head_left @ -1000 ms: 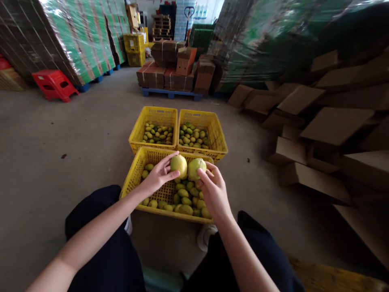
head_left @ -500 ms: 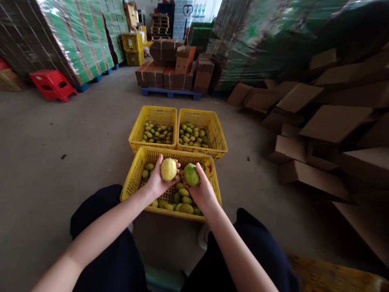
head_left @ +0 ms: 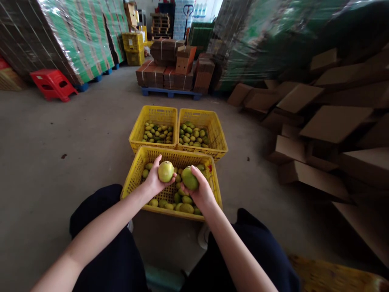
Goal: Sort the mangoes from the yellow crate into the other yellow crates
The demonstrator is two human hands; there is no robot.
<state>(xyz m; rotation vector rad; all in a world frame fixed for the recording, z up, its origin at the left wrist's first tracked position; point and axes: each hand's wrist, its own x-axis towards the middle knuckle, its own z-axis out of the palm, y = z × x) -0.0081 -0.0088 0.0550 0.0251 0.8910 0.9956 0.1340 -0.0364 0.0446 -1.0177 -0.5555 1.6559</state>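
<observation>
My right grip (head_left: 201, 190) clasps a round green fruit (head_left: 189, 178), newly turned greener-side up; left grip (head_left: 155, 179) cups a round yellowish fruit (head_left: 165, 172).

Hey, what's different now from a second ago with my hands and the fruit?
Your left hand, holding the pale fruit, and right hand, holding the green fruit, have shifted left and slightly lower in view. The two fruits are a little further apart. The left hand has turned to cup from below; the right one's fruit looks greener. Neither hand is empty. The yellow crates and red stool stayed put.
</observation>
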